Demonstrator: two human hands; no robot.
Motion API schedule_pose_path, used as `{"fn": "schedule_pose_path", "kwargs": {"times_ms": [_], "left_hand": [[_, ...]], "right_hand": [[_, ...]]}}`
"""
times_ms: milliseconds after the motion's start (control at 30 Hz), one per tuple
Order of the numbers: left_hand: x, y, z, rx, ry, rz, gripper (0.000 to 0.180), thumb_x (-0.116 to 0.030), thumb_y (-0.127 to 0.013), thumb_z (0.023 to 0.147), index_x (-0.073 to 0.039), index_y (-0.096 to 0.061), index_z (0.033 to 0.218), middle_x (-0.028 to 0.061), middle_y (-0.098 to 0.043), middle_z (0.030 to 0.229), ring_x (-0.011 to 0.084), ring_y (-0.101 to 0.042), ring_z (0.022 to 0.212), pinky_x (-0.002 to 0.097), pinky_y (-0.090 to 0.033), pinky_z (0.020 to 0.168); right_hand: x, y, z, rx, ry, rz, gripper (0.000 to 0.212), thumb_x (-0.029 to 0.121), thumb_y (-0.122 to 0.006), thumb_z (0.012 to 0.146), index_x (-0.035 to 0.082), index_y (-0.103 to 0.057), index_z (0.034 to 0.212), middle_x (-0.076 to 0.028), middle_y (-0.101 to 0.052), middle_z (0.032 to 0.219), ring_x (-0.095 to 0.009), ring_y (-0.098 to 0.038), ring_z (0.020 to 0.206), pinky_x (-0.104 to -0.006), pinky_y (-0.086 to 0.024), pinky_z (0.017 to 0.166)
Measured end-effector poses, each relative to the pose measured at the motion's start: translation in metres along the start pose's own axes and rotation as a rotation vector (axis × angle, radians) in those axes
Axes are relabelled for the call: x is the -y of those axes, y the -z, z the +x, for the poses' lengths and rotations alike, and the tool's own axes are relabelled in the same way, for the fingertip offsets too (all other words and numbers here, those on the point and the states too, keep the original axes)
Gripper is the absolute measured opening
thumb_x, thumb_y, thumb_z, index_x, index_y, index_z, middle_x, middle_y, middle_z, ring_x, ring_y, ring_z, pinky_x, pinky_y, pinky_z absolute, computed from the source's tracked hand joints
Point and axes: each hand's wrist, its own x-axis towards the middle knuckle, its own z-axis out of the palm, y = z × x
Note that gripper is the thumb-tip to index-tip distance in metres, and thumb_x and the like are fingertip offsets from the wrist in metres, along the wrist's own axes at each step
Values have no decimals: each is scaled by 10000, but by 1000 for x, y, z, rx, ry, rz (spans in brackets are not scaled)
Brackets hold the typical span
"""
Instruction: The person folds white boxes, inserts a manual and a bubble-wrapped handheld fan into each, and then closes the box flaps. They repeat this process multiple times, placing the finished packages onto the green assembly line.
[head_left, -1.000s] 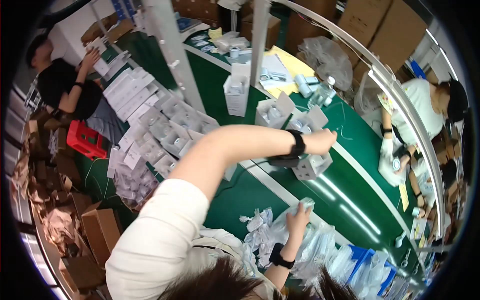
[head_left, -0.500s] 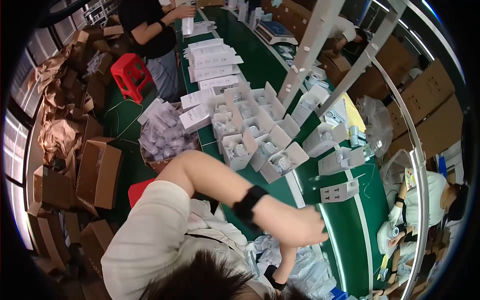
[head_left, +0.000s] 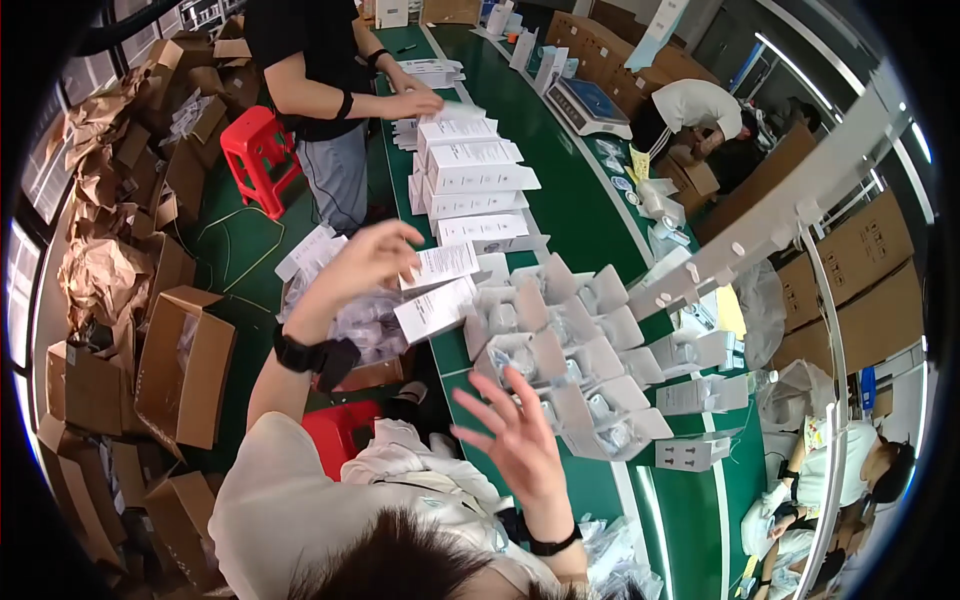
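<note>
My left hand [head_left: 372, 262] is raised with its fingers curled loosely and apart, beside a closed white box [head_left: 443, 264]. Nothing shows in its grip. Just below that box, another white box [head_left: 437, 308] lies at an angle near the belt's edge. My right hand [head_left: 514, 432] is spread open and holds nothing, in front of a cluster of open white boxes [head_left: 515, 365] with bagged parts inside. Of these, one open box [head_left: 612, 430] stands right of my right hand, flaps up. Both wrists wear black bands.
A carton of bagged parts [head_left: 370, 325] and red stools [head_left: 262, 160] stand left of the green belt [head_left: 690, 520]. White boxes line up toward a co-worker [head_left: 310, 80]. A metal post [head_left: 760, 225] slants across the right side; plastic bags [head_left: 615, 560] lie near me.
My left hand has swung from the right side back to the left by the white boxes. My right hand has come up into view, spread. The far co-worker's hands have lowered to the boxes.
</note>
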Motion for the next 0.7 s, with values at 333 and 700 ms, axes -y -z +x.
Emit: {"fn": "schedule_pose_path", "kwargs": {"times_ms": [333, 700], "left_hand": [[83, 167, 294, -34, 108, -91, 490, -465, -499, 833, -30, -543, 1055, 63, -572, 954, 125, -531, 853, 253, -428, 693], [116, 189, 399, 343, 362, 438, 570, -519, -471, 816, -8, -531, 1060, 78, -549, 1004, 112, -523, 850, 185, -412, 648]], "right_hand": [[-61, 92, 347, -834, 158, 83, 797, 315, -553, 792, 155, -35, 1375, -105, -107, 1416, -307, -144, 1289, -567, -155, 983], [-77, 136, 434, -916, 57, 60, 1035, 617, -595, 663, 240, 67, 1364, -125, -60, 1404, -405, -140, 1250, -706, -108, 869]]}}
